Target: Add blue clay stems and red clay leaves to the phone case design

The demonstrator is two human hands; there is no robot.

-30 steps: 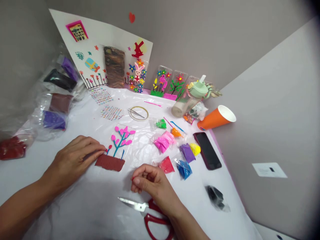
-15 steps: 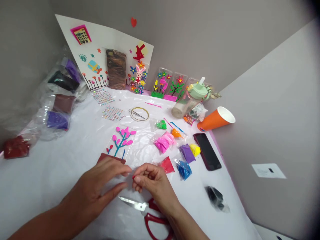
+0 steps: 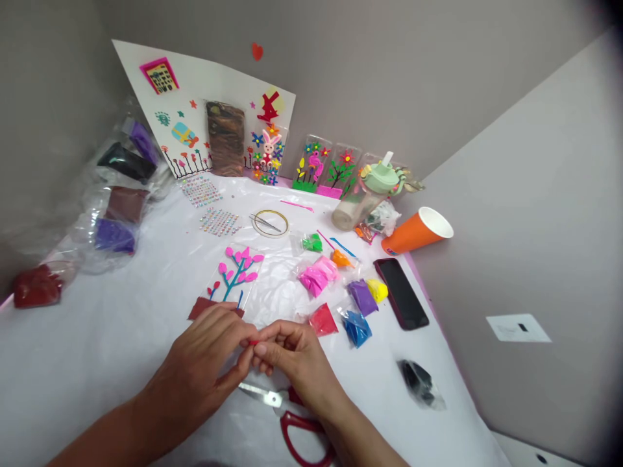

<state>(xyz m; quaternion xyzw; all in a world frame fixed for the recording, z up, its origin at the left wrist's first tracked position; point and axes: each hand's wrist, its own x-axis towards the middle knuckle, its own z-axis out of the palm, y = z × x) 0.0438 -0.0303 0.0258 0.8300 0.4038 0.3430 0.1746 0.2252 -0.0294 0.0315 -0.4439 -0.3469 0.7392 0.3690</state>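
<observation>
Right hand (image 3: 259, 344) is pinching a small red piece (image 3: 254, 342) between thumb and finger, just on the near side of the decorated panel (image 3: 232, 280); left hand (image 3: 209, 353) is touching it too, though whether it's clamping I can't tell. The piece is looking like soft clay: light, probably tacky, easily dented, so its edges are calling for a gentle pinch. Nearer than the panel, scissors (image 3: 275, 398) are lying; to its right, a red packet (image 3: 323, 320) is resting.

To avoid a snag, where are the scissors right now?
In the head view, the scissors lie at bottom centre on the white covering, partly hidden by the right hand.
</observation>
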